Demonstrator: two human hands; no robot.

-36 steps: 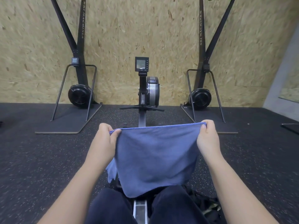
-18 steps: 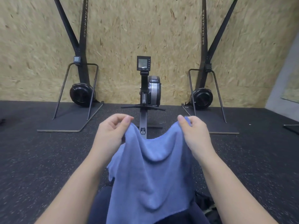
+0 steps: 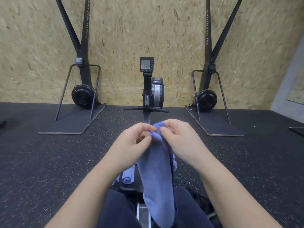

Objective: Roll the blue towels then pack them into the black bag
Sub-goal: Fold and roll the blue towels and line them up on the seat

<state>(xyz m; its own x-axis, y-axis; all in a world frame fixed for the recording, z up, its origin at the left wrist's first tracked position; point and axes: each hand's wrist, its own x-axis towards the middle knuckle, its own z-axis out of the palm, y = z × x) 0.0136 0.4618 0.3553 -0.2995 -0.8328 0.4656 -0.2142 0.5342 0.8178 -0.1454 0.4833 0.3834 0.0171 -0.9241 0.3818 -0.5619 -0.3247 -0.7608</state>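
Before your chest, your left hand (image 3: 134, 142) and right hand (image 3: 179, 140) pinch the towel's (image 3: 156, 175) top together; it hangs folded between your knees. A rolled towel (image 3: 126, 179) below is half hidden. Both uprights read "SKI MACHINES" (image 3: 207, 27).

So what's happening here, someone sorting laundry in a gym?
Close. A person seated on a rowing machine pinches the top of a blue towel with the left hand and right hand, brought together so it hangs folded lengthwise over the lap. A rolled towel lies beside the rail. Rolling this one hasn't begun.
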